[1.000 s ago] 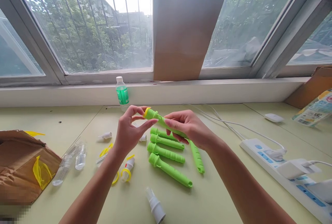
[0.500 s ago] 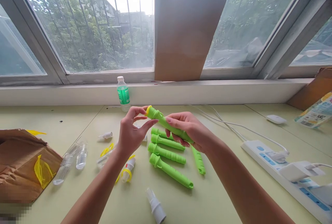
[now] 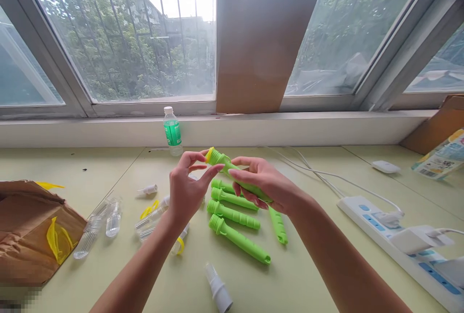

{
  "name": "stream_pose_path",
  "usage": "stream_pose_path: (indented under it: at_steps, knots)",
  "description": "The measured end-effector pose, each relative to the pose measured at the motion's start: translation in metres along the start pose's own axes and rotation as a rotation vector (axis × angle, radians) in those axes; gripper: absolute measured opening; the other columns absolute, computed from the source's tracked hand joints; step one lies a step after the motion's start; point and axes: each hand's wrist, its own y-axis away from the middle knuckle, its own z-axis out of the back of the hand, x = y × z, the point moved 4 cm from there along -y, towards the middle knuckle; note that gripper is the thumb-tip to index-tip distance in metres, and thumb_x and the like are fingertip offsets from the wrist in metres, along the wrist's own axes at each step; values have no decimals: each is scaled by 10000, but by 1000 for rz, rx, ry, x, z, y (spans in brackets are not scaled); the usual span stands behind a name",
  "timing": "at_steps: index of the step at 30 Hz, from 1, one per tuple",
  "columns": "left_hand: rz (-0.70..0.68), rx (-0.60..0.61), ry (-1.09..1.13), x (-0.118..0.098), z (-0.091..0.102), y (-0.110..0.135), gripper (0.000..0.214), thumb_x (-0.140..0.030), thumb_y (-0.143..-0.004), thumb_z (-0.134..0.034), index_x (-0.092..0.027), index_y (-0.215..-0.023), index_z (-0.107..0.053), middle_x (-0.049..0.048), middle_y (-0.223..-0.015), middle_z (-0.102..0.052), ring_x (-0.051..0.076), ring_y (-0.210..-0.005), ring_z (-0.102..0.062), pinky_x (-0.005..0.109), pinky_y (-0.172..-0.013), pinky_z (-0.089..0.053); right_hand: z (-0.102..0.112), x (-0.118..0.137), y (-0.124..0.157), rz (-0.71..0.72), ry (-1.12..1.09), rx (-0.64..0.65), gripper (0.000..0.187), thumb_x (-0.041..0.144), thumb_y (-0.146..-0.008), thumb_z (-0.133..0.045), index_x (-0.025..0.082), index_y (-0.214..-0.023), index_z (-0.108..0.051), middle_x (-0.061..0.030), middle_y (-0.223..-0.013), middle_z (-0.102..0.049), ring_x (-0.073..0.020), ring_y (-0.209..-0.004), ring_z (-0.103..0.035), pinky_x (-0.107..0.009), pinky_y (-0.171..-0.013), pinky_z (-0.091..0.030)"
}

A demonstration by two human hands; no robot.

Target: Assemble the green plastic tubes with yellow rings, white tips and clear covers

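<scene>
the tube (image 3: pixel 226 163) is held above the worktop (image 3: pixel 290 281), its long axis slanting from the left hand (image 3: pixel 188 180) down into the right (image 3: pixel 264 180), whose fingers grasp the shaft. left fingers touch the yellow ring (image 3: pixel 209 155) at its far end; pinch unclear. spare tubes (image 3: pixel 242 241) lie below the fingers.

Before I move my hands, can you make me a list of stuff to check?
1. Right hand holding the green tube: ok.
2. Left hand touching the yellow ring: ok.
3. Yellow ring at the tube's ridged end: ok.
4. Yellow ring pushed all the way on: cannot tell, fingers hide part.
5. Loose green tubes all lined up: not ok, one tube points another way.
6. Bottle standing upright: ok.
</scene>
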Motion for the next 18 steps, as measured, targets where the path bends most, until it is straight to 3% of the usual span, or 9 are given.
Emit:
stream_pose_path:
  at_steps: [3,6,9,13,18]
  knots:
    - [-7,-8,-20,-1,1,1,279,-315,-713,-748,-191,-854,-541,44,-1018,-705,156,-773,-696,366,-765,-605,-2,1,-1,80,90,-52,415,423,-674,-764,215,-952,-537,45,-615,-568,-88,-406,-482,-167,-315,-344]
    - [-44,-23,-45,-2,3,1,264,-306,-723,-741,-190,-853,-542,53,-1033,-700,174,-851,-692,376,-793,-598,-3,5,-2,191,199,-126,292,421,-721,-723,195,-837,-577,38,-613,-521,-118,-522,-522,-202,-417,-411]
    - [-121,6,-87,-3,2,1,301,-293,-687,-771,-190,-863,-550,65,-1054,-697,197,-940,-675,396,-830,-587,-1,8,-2,249,332,-173,250,419,-789,-652,171,-804,-630,14,-663,-526,-113,-569,-482,-216,-472,-375]
    - [-183,54,-140,-2,0,1,370,-295,-648,-799,-194,-897,-545,71,-1065,-698,204,-935,-678,393,-814,-589,3,10,0,269,420,-172,319,418,-863,-555,157,-685,-600,21,-628,-482,-103,-562,-440,-226,-488,-328]
    - [-193,86,-161,-4,0,1,365,-314,-663,-789,-196,-899,-536,86,-1091,-689,211,-960,-673,393,-817,-585,4,8,1,212,368,-97,369,414,-893,-507,153,-642,-577,23,-583,-481,-94,-513,-444,-227,-477,-330]
